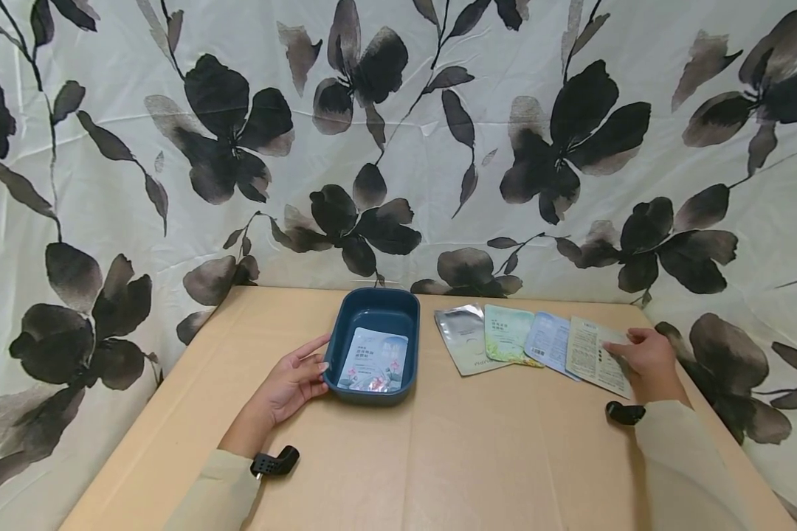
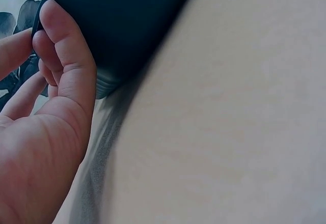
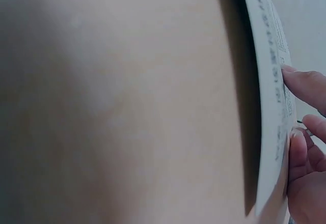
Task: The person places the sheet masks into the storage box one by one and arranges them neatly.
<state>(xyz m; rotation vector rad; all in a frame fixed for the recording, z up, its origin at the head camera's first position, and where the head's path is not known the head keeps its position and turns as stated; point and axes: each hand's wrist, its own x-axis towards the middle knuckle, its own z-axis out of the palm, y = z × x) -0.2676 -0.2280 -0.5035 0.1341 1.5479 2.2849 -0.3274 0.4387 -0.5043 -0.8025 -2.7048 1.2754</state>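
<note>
Tan tabletop (image 1: 438,457), floral curtain (image 1: 173,184) hung behind at 12 o'clock.

Dark blue tray (image 1: 345,335) at centre-left, long axis running roughly 12 to 6. One printed sachet (image 1: 374,360) lying flat inside, toward the near end.

Row of four flat sachets to the tray's 3 o'clock, overlapping edge on edge: silver sachet (image 1: 463,339) nearest the tray, then green sachet (image 1: 508,333), pale blue sachet (image 1: 550,342), and white text-printed sachet (image 1: 594,352) at the far right. Each packet's long axis about 11 to 5, fanned slightly.

Left hand (image 1: 294,382) at the tray's 8 o'clock, against the near left corner. Left grip: thumb (image 2: 69,51) curled over the rim, fingers along the outer wall; holding the tray, steadying by the look of it. Tray bottom flat on the tabletop in the left wrist view.

Right hand (image 1: 644,359) at the row's 3 o'clock end, well apart from the tray, clearly the nearer hand to the loose packets. Right grip: fingertips (image 3: 305,84) on the printed face of the white text-printed sachet, thumb apparently tucked under its right edge; a light pinch, not a full fist. Packet's edge raised off the tabletop in the right wrist view, shadow underneath. Tray lies at about 9 o'clock from this grip, with three sachets between.
</note>
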